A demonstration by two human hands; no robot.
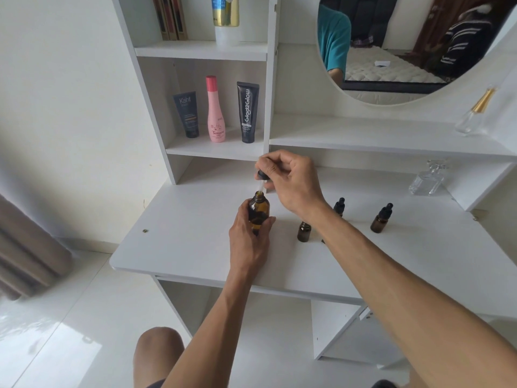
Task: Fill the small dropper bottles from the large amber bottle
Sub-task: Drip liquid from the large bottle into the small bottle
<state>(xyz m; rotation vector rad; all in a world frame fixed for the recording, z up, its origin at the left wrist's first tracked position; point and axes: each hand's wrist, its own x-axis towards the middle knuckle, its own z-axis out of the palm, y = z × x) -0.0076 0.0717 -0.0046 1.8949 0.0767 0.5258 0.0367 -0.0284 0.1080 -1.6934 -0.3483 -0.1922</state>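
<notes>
Three small dropper bottles (303, 231) wait at three o'clock, apparently unfilled; large amber bottle (258, 212) is gripped by left hand (250, 242), dropper (262, 180) pinched by right hand (288, 180).

Bright, even daylight, apparently from the left by the curtain (25, 242), glare pooling on the glossy floor (56, 331), soft faint shadows on the white desk (195, 247), wide-angle bending of the shelf uprights (131, 65) toward the edges, focus sharp throughout.
</notes>
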